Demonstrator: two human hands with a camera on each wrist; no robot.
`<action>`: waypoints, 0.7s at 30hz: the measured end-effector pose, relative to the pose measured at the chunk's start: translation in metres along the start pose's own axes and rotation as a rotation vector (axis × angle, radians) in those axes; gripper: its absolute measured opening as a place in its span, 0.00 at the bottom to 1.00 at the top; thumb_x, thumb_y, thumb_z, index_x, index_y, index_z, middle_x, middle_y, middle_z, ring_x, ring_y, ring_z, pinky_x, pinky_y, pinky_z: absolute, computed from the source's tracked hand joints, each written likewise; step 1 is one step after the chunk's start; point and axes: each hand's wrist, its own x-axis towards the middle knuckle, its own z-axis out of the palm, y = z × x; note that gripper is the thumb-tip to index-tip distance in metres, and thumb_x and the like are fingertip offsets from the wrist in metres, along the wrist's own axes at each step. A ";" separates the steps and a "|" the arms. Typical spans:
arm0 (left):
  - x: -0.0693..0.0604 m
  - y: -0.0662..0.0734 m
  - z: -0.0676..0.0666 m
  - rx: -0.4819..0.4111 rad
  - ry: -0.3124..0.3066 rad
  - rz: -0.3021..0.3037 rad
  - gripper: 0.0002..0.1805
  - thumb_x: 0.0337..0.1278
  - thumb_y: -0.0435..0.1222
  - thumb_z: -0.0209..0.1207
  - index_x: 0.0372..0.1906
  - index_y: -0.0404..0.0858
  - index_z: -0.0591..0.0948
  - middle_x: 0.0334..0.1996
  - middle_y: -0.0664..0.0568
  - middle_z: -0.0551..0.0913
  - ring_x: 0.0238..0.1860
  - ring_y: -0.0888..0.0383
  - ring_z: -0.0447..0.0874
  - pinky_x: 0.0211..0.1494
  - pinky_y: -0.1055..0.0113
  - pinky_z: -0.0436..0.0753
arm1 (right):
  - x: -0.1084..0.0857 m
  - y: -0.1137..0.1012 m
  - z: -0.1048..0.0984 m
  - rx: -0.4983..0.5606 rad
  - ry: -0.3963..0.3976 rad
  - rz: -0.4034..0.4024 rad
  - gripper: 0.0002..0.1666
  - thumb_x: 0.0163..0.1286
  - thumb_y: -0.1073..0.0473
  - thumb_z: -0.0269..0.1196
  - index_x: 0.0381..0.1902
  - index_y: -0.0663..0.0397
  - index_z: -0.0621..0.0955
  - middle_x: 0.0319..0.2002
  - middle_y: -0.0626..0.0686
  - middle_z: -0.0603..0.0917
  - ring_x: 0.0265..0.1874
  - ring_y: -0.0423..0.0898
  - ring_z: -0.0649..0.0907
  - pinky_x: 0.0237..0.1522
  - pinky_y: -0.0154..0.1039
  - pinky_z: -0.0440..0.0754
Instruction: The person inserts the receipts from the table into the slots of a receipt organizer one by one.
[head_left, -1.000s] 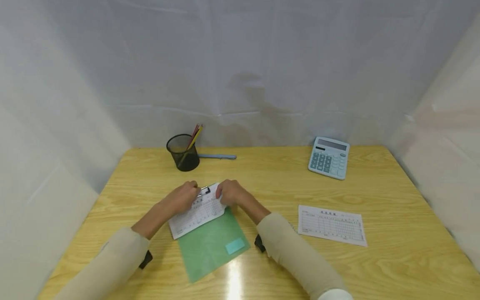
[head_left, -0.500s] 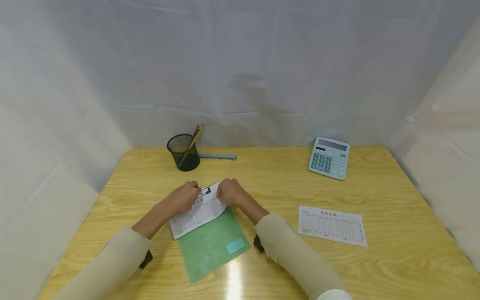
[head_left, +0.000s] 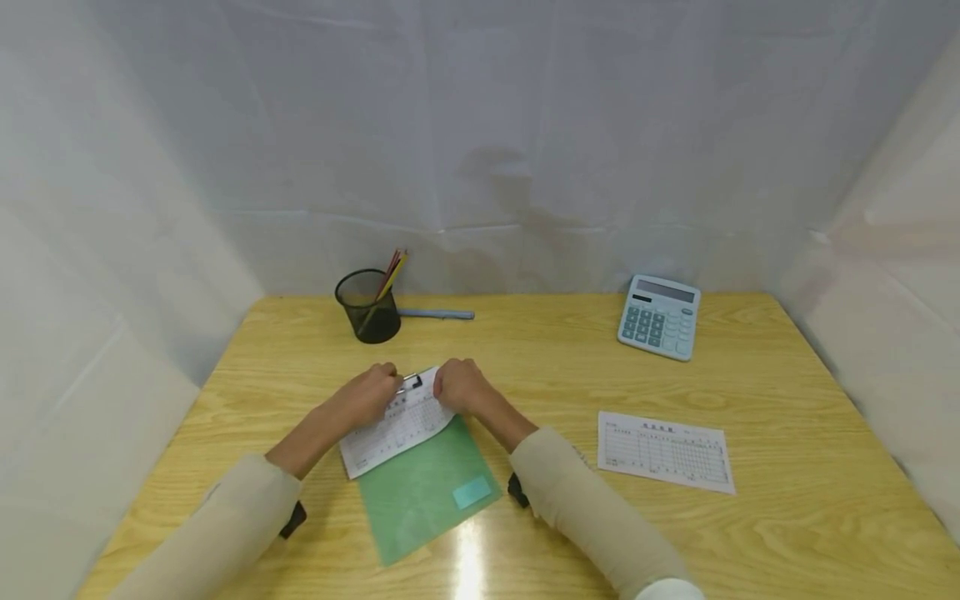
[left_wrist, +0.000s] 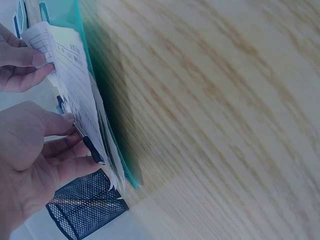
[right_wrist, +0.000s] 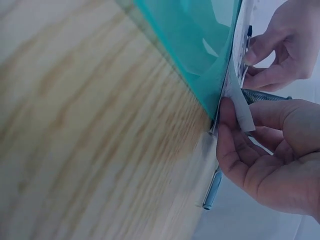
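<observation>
A green clip folder [head_left: 416, 500] lies at an angle near the table's front, with a light blue label on it. White printed forms [head_left: 397, 442] lie across its upper part. My left hand [head_left: 367, 395] pinches the metal clip [head_left: 411, 382] with black ends at the folder's top edge; in the left wrist view the thumb and fingers are curled about the clip [left_wrist: 91, 148]. At the upper right corner, my right hand [head_left: 462, 387] pinches the printed sheet between thumb and fingers. In the right wrist view that sheet's corner [right_wrist: 241, 107] is bent up from the folder.
Another printed form [head_left: 666, 452] lies flat on the right of the table. A light blue calculator [head_left: 658, 317] sits at the back right. At the back left stands a black mesh cup [head_left: 369, 307] with pencils, beside a blue pen [head_left: 437, 314].
</observation>
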 end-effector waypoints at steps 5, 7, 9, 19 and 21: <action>-0.001 0.001 0.000 0.005 0.019 0.005 0.09 0.57 0.22 0.55 0.42 0.26 0.81 0.40 0.38 0.79 0.39 0.48 0.79 0.42 0.61 0.83 | 0.000 0.001 0.000 -0.007 0.016 -0.007 0.09 0.57 0.72 0.59 0.27 0.53 0.82 0.32 0.51 0.82 0.32 0.44 0.78 0.26 0.29 0.77; -0.001 0.001 0.001 0.012 0.020 0.004 0.09 0.57 0.23 0.56 0.42 0.26 0.81 0.39 0.38 0.79 0.39 0.48 0.79 0.42 0.62 0.83 | 0.000 0.000 0.001 -0.017 0.025 -0.007 0.09 0.57 0.72 0.59 0.27 0.53 0.82 0.33 0.50 0.82 0.33 0.44 0.77 0.27 0.29 0.77; -0.001 0.001 0.001 0.009 0.014 -0.002 0.10 0.58 0.23 0.55 0.43 0.26 0.81 0.40 0.38 0.79 0.39 0.48 0.79 0.42 0.62 0.83 | 0.000 0.000 0.002 -0.026 0.035 -0.007 0.09 0.58 0.72 0.59 0.28 0.53 0.82 0.33 0.50 0.82 0.34 0.44 0.77 0.28 0.29 0.77; -0.001 0.001 0.001 0.007 0.031 0.006 0.09 0.56 0.23 0.56 0.41 0.26 0.81 0.38 0.39 0.79 0.38 0.48 0.79 0.40 0.62 0.83 | 0.000 -0.002 0.006 -0.091 0.113 -0.041 0.11 0.64 0.69 0.55 0.32 0.54 0.84 0.33 0.49 0.84 0.34 0.43 0.79 0.29 0.30 0.77; -0.002 0.001 0.001 0.012 0.033 0.005 0.09 0.57 0.23 0.56 0.42 0.26 0.81 0.38 0.39 0.79 0.38 0.48 0.79 0.40 0.62 0.83 | 0.000 -0.002 0.006 -0.091 0.128 -0.043 0.10 0.63 0.68 0.56 0.31 0.54 0.84 0.33 0.49 0.85 0.34 0.43 0.80 0.29 0.30 0.78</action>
